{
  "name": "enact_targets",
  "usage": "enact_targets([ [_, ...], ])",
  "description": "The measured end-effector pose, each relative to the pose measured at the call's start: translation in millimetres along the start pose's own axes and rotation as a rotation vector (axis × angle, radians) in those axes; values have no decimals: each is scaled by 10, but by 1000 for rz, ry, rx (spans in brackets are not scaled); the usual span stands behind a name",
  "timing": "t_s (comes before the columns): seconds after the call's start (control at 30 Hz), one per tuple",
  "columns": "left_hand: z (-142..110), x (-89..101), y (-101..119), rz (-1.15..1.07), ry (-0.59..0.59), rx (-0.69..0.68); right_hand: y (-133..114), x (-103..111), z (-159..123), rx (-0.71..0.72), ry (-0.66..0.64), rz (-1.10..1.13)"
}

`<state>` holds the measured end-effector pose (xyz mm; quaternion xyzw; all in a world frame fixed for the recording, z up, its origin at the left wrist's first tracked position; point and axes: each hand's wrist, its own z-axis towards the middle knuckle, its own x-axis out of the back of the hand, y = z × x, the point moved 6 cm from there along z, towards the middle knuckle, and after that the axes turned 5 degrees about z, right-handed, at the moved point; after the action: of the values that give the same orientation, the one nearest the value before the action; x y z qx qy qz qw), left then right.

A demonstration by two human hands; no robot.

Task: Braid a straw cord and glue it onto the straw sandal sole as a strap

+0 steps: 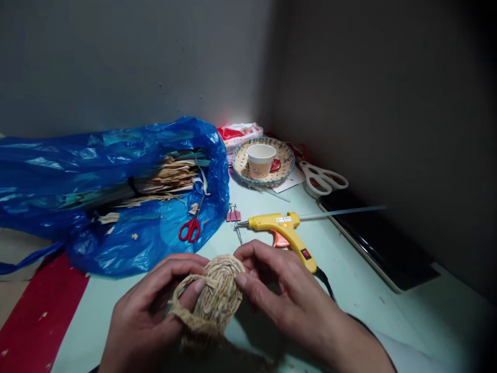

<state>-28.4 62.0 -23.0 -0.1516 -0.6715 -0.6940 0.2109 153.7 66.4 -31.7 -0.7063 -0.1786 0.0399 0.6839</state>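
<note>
A small oval coil of braided straw (218, 295) is gripped from both sides just above the pale green table. My left hand (155, 305) curls its fingers over the coil's left edge, where a loose braided strand loops out. My right hand (287, 295) pinches the coil's right edge with thumb and fingertips. Just behind the coil lies a yellow glue gun (283, 228), its nozzle pointing left and a clear glue stick sticking out to the right.
A blue plastic bag (116, 186) of straw strips fills the left, with red scissors (190, 228) on it. A pink binder clip (233, 215) lies near the gun's nozzle. At the back stand a woven tray (243, 166) holding a paper cup (261, 159), white scissors (324, 178), and a dark tablet (380, 243).
</note>
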Motion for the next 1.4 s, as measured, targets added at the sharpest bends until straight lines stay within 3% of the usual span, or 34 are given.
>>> enact_targets([
  [0.2, -3, -13, -26, -28, -13, 108, 0, 10, 25, 25, -15, -48],
  [0.43, -5, -83, 47, -18, -86, 101, 30, -39, 62, -74, -65, -161],
  [0.73, -52, -127, 184, 108, -85, -74, 34, -84, 71, -10, -99, -60],
  [0.9, -85, -156, 128, -58, -62, 97, 81, -89, 38, -63, -105, 176],
  [1.03, -77, -232, 81, -227, -164, 206, 122, -107, 29, -113, -134, 357],
  [1.23, -7, -165, 103, 17, -129, 17, 195, -117, 33, -140, -155, 313],
  [1.4, -49, -125, 113, 13, -72, 14, 61, -77, 42, -64, -190, 229],
])
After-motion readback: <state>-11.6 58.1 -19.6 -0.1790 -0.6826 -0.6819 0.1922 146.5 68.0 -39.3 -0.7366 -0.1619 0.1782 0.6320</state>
